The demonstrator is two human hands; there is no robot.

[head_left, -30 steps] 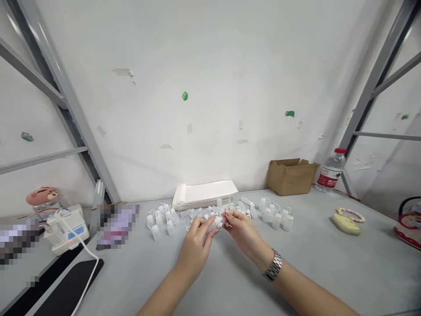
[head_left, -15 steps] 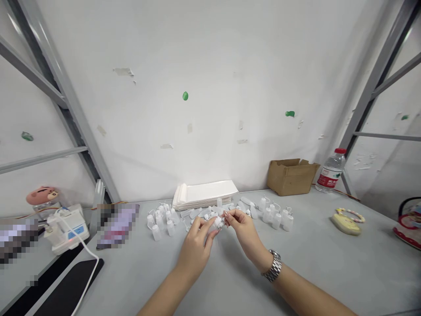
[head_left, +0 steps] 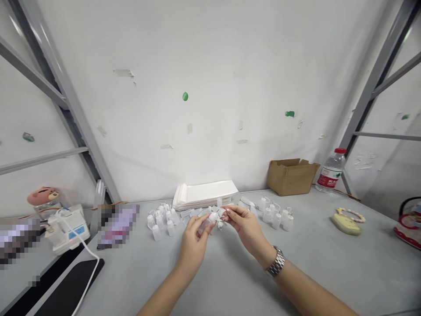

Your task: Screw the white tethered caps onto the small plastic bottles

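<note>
While the fingers of the left hand grasp a small translucent bottle above the middle of the surface, those of the right hand pinch a small pale piece, perhaps a cap, near its tip; similar bottles stand left and right, a white stack lying on the far side

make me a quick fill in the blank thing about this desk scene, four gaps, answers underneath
1. The left hand holds a translucent bottle much ____ than the large bottle with the label.
2. The right hand has a silver metal band around its ____.
3. As seen here, the cardboard box stands to the ____ of the white stack.
4. The large bottle's cap is ____.

Missing words: smaller; wrist; right; red
</note>
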